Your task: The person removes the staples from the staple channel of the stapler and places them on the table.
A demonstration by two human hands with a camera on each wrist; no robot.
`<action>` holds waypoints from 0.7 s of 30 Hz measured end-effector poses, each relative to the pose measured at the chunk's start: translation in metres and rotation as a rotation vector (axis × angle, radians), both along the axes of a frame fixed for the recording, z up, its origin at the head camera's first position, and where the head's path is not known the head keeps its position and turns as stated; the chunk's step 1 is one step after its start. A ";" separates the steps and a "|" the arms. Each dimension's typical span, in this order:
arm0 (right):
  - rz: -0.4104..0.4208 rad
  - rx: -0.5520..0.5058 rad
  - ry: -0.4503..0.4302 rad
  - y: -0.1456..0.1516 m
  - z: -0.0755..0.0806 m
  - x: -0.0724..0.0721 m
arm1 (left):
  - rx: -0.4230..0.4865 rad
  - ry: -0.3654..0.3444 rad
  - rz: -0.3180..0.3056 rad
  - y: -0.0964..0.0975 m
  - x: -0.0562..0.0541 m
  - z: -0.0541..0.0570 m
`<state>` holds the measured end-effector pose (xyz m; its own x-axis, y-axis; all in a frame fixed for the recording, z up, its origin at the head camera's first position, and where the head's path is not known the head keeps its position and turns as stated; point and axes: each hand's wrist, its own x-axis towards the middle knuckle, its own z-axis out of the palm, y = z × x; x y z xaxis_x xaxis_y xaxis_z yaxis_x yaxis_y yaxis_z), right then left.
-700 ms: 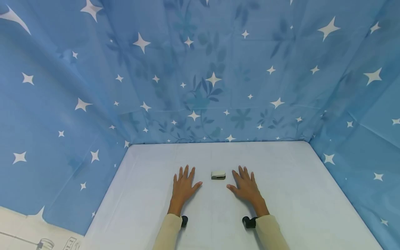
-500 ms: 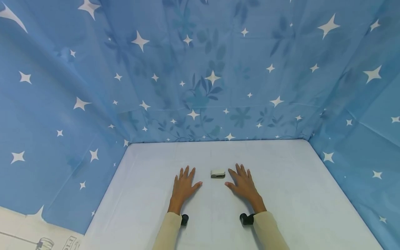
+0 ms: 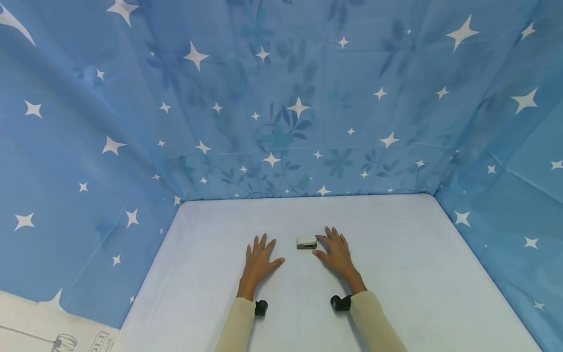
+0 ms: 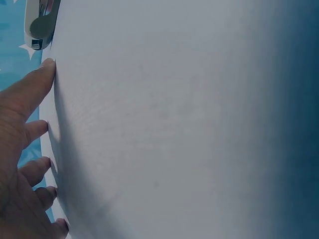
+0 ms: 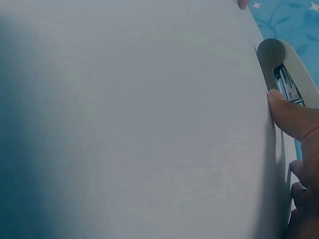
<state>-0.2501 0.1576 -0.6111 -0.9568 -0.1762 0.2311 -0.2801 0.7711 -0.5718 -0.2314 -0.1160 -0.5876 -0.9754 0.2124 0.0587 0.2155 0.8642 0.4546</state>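
Observation:
A small stapler (image 3: 306, 243), white on top and grey-green below, lies on the white tabletop (image 3: 299, 303) between the two hands. My right hand (image 3: 336, 255) is beside the stapler's right end, thumb and index finger spread around that end. In the right wrist view, the thumb (image 5: 286, 114) overlaps the stapler's (image 5: 271, 52) open end; whether it touches cannot be told. Palm down to the left, my left hand (image 3: 256, 266) has its fingers spread and holds nothing. Its thumb tip (image 4: 48, 63) points toward the stapler, with a gap between.
Blue curtains (image 3: 246, 122) with white stars and leaf prints stand behind the table and along both sides. Each wrist carries a black camera, the left one (image 3: 261, 308) and the right one (image 3: 340, 303). A pale printed cloth (image 3: 39, 322) shows at the lower left.
My right hand has moved left and slightly forward, up to the stapler's right end. The left hand has stayed nearly still, and the stapler lies where it was.

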 end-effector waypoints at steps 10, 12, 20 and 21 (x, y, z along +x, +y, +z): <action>-0.036 -0.045 -0.004 -0.009 0.004 -0.002 | 0.046 -0.012 0.000 -0.001 -0.004 0.000; -0.040 -0.048 0.001 -0.009 0.004 -0.002 | 0.054 -0.019 0.002 0.000 -0.003 0.000; -0.066 -0.060 0.038 -0.012 0.004 -0.002 | 0.074 -0.022 0.005 0.002 -0.004 0.002; -0.068 -0.060 0.035 -0.012 0.005 -0.003 | 0.079 -0.023 0.003 0.002 -0.004 0.003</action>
<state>-0.2526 0.1458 -0.6062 -0.9572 -0.0958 0.2730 -0.2489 0.7535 -0.6086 -0.2350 -0.1136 -0.5847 -0.9773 0.2053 0.0525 0.2018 0.8258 0.5265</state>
